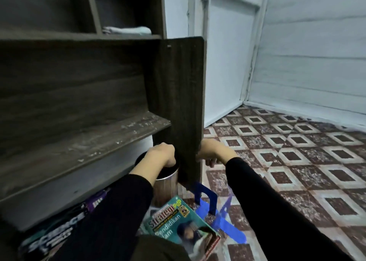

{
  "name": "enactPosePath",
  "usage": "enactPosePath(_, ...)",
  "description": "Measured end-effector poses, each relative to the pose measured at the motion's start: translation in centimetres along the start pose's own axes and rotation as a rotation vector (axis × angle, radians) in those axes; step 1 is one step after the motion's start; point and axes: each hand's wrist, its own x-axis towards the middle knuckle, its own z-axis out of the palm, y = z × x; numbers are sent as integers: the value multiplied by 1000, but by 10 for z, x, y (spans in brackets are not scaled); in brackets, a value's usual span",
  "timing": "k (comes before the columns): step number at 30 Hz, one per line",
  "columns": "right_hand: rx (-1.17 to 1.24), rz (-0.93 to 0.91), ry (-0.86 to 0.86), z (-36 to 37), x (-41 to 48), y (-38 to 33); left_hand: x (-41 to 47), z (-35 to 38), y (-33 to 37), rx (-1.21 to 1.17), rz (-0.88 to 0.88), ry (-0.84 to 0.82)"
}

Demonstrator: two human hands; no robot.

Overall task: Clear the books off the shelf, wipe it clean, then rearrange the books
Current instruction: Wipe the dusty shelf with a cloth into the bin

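Down low, both hands meet at the side panel [182,94] of the dark wooden bookshelf, near its bottom front edge. The right hand [214,152] is on the panel's outer face, its thumb and curled fingers gripping that edge. The left hand [161,155] is clenched against the panel's inner face, knuckles up; whether it actually holds the panel cannot be told. Both sleeves are black.

Left of the panel, the dusty shelf board [89,142] holds no books and is speckled with pale grit. Above and left of the panel's top, a folded pale cloth [126,30] lies in an upper compartment. A metal bin [166,185] stands just inside the panel's foot, under the left hand.

The books are on the floor: a teal book [184,227] lies below the panel's foot, and a dark science book [53,239] lies further left, under the shelf board. A blue plastic piece [217,211] sits just below the panel's foot, beside the teal book, on the patterned floor tiles [297,161].
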Motion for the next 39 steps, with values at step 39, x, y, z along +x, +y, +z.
enactPosePath(39, -234, -845, 857, -260, 267, -235, 177, -300, -186, 147, -222, 729)
